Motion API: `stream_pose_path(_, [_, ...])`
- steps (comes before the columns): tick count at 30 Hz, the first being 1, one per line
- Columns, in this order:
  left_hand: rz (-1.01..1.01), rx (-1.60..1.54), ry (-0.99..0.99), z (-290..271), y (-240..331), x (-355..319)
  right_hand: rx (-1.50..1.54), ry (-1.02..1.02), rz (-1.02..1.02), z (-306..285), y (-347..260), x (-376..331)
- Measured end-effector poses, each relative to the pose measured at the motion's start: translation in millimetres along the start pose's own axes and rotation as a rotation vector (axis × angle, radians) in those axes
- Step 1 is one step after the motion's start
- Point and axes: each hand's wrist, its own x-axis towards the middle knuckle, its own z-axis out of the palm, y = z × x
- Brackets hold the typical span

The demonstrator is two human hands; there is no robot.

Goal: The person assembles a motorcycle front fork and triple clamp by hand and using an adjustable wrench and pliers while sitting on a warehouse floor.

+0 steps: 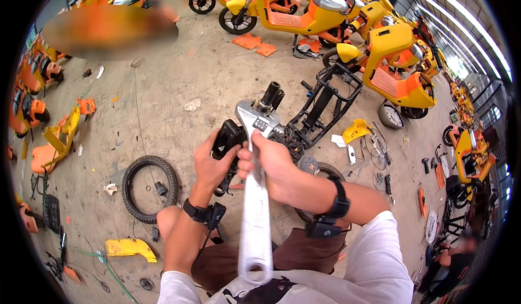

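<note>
My right hand (269,165) grips a large silver adjustable wrench (255,212) by its handle. The wrench's jaw (256,117) sits at the base of a black steering tube (269,95) on a stripped black scooter frame (325,100). My left hand (211,163) holds the black front part of the frame (228,136) just left of the wrench. Both wrists wear black bands. The wrench's lower end reaches down toward my chest.
A loose black tyre (150,188) lies on the concrete floor at the left, a wheel (320,171) behind my right forearm. Yellow and orange scooters (304,11) line the back and right. Yellow panels (130,248), orange parts (254,43) and cables are scattered around. Another person (453,255) crouches at lower right.
</note>
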Motion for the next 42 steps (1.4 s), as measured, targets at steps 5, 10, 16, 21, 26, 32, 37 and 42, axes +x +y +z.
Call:
stream_pose_path(5, [-0.349, -0.769, -0.04, 4, -12, -1, 0.173, -0.086, -0.056, 34, 10, 9])
stream_pose_path(10, [-0.33, -0.469, -0.067, -5, 2, -1, 0.063, -0.213, -0.018, 3, 28, -6])
stream_pose_path(16, [-0.051, -0.032, -0.008, -2, -15, -5, -0.213, -0.169, 0.176, -63, 19, -30])
stream_pose_path(21, [-0.012, -0.042, -0.001, -2, -12, -3, -0.466, -0.138, 0.068, -94, -16, -30])
stream_pose_path(26, [0.011, 0.004, -0.014, -4, -9, -1, -0.509, -0.112, 0.134, -106, -38, -14])
stream_pose_path(32, [-0.013, 0.002, -0.021, -4, -9, 0, -0.647, -0.144, 0.14, -106, -54, -3])
stream_pose_path(37, [-0.029, 0.008, -0.018, -3, -8, -1, -0.63, -0.159, 0.141, -115, -59, 5])
stream_pose_path(42, [-0.043, -0.011, -0.026, -3, -12, -2, -0.627, -0.111, 0.162, -99, -57, 4])
